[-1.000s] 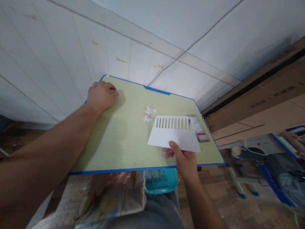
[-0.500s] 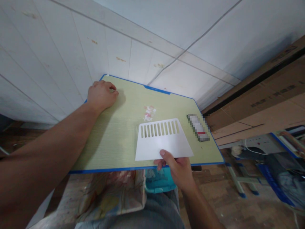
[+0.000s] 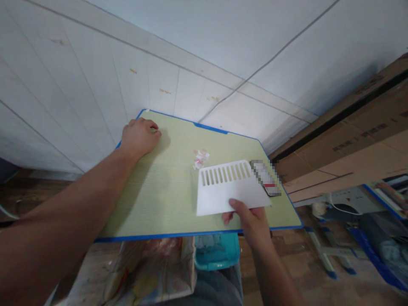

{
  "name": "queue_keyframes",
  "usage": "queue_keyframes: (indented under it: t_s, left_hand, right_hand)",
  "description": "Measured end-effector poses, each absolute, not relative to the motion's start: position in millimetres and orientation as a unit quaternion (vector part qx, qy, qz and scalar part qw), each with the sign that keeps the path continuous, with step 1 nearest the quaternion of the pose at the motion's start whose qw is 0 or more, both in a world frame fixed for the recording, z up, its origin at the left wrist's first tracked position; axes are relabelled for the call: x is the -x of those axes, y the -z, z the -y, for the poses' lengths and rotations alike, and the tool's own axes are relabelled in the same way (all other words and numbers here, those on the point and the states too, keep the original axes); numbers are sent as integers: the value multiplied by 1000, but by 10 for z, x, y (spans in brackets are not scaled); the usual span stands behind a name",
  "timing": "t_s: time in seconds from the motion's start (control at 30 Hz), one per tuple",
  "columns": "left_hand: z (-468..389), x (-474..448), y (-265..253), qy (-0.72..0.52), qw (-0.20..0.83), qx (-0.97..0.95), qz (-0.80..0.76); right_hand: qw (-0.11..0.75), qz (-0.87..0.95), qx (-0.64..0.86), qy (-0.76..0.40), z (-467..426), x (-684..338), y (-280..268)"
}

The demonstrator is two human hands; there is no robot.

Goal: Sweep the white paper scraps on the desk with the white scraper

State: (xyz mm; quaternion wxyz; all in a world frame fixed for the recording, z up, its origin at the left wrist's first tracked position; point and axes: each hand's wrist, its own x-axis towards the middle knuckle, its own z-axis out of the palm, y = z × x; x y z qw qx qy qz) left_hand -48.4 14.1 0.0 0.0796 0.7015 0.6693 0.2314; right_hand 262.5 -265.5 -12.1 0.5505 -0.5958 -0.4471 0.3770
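My right hand (image 3: 250, 216) holds a white trapezoid plastic scraper (image 3: 219, 197) by its wide near edge, thumb on top and fingers underneath. A row of slots runs along the scraper's far edge. It hovers over the pale green tabletop (image 3: 153, 199), just this side of a small heap of white and pinkish scraps (image 3: 201, 158). My left hand (image 3: 140, 137) rests at the table's far left corner with its fingers curled in. What those fingers hold, if anything, is hidden.
A pixelated, phone-shaped object (image 3: 266, 177) lies at the table's right side. Below the front edge are a turquoise bin (image 3: 218, 255) and a patterned fabric container (image 3: 172, 276). Cardboard boxes (image 3: 350, 144) stand at right. A white panelled wall (image 3: 159, 80) with a cable backs the table.
My right hand has moved the scraper to the right, closer to the pixelated object. My left hand stays at the corner. The view has tilted slightly upward.
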Motion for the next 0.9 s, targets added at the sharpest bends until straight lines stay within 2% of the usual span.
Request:
queue_keyframes:
  t_s: [0.13,0.27,0.37,0.63,0.9]
  left_hand:
    - [-198,519,45,-247,86,-704,-660]
    - [-216,542,70,-243,78,-708,-658]
    - [-215,561,83,-246,82,-705,-660]
    - [-255,586,120,-249,78,-706,-658]
    - [-306,571,189,-249,58,-707,-659]
  right_hand:
    - [589,433,623,-280,1916,-3061,-113]
    - [510,418,699,-278,1104,-3265,-337]
    - [483,432,700,-301,758,-3191,-406]
    - [426,502,634,-404,880,-2775,-303]
    - [449,510,598,-426,1102,-2594,-144]
